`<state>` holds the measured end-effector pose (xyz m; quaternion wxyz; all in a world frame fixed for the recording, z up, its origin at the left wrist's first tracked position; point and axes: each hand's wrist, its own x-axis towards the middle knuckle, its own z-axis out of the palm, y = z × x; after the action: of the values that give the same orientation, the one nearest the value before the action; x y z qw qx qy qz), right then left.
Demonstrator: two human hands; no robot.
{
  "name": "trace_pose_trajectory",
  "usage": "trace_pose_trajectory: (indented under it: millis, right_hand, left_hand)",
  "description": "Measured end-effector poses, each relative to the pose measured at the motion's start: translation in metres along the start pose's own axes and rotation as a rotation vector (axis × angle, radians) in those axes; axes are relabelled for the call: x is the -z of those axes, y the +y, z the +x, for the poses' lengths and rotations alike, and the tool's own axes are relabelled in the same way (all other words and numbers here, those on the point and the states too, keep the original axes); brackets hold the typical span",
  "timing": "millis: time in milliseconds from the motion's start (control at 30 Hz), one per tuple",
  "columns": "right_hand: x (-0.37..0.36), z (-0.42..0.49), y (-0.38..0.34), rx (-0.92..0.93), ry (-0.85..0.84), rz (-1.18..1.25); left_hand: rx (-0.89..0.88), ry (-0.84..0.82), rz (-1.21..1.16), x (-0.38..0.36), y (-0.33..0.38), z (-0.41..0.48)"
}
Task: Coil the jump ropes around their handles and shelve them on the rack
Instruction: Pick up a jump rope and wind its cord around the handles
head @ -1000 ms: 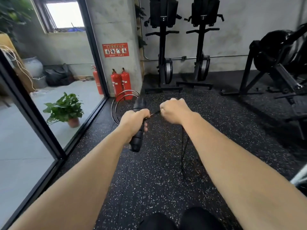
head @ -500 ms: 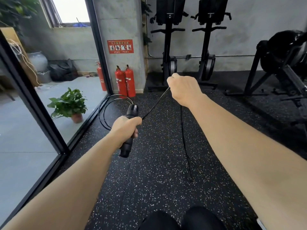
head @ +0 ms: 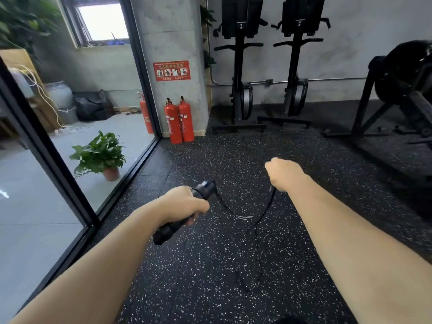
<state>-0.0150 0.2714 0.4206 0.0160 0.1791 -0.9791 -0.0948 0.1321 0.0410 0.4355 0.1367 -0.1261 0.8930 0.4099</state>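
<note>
Black and tilted, the jump-rope handle (head: 168, 231) sits in the left hand (head: 184, 204), whose fingers wrap its middle so both ends stick out, the upper end pointing up and right. From that end the thin rope (head: 266, 206) sags in a slack curve, then rises to the right hand (head: 284, 174). That hand is fisted around it, knuckles up, while a loop dangles over the speckled floor (head: 210, 288).

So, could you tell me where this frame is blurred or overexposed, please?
Head view: the rope from the handle to the right hand is motion-blurred; the window is blown out; the wide lens makes the door frame lean; the fire extinguishers look sharp.
</note>
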Motion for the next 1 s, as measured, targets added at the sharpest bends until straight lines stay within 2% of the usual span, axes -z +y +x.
trace_pose_trajectory:
  millis: [133, 267, 333, 433, 533, 667, 800, 933, 1000]
  right_hand:
    - [-0.016, 0.010, -0.001, -0.004, -0.103, 0.095]
    - [-0.017, 0.008, -0.017, 0.055, -0.016, 0.352]
    - [-0.016, 0.000, -0.032, 0.079, 0.006, 0.578]
    - [-0.021, -0.018, -0.055, 0.098, -0.082, 1.045]
    - [-0.029, -0.037, -0.066, 0.109, -0.157, 1.349]
    - [-0.041, -0.054, -0.065, 0.084, -0.159, 1.408]
    - [-0.049, -0.064, -0.060, 0.014, -0.086, 1.358]
    - [-0.042, -0.080, -0.062, 0.052, -0.168, 1.587]
    - [-0.044, -0.088, -0.064, 0.031, -0.191, 1.677]
  left_hand:
    - [0.010, 0.021, 0.273, -0.005, 0.006, 0.007]
    - [0.033, 0.024, 0.441, -0.010, 0.010, 0.012]
    - [0.040, 0.029, 0.528, -0.014, 0.011, 0.012]
    - [0.024, 0.066, 0.631, -0.020, 0.013, 0.009]
    - [-0.012, 0.116, 0.710, -0.021, 0.016, 0.002]
    - [-0.060, 0.143, 0.785, -0.022, 0.018, -0.013]
    - [-0.098, 0.191, 0.712, -0.024, 0.017, -0.026]
    - [-0.110, 0.204, 0.651, -0.027, 0.020, -0.034]
    - [-0.078, 0.177, 0.539, -0.027, 0.022, -0.037]
